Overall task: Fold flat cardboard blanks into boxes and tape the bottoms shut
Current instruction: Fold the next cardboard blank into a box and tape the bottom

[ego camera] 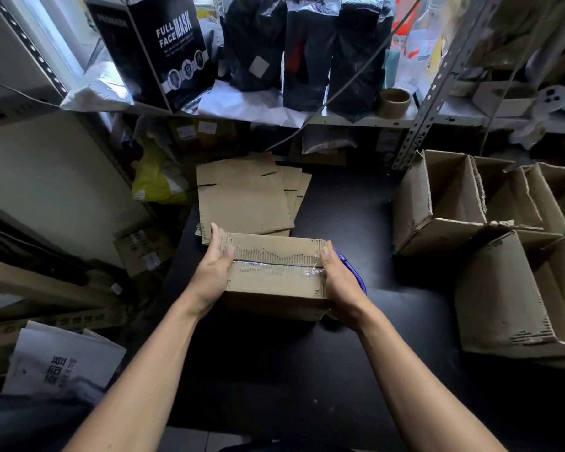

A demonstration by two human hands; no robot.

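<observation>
A folded cardboard box stands on the black table with its bottom flaps up, and clear tape runs along their seam. My left hand grips the box's left end, thumb on top. My right hand grips the right end, thumb on the tape's end. A blue tape dispenser shows partly behind my right hand. A stack of flat cardboard blanks lies just beyond the box.
Several finished open boxes lie on their sides at the table's right. A shelf above holds a black mask box, dark bags and a brown tape roll. Cartons and a white bag crowd the left floor.
</observation>
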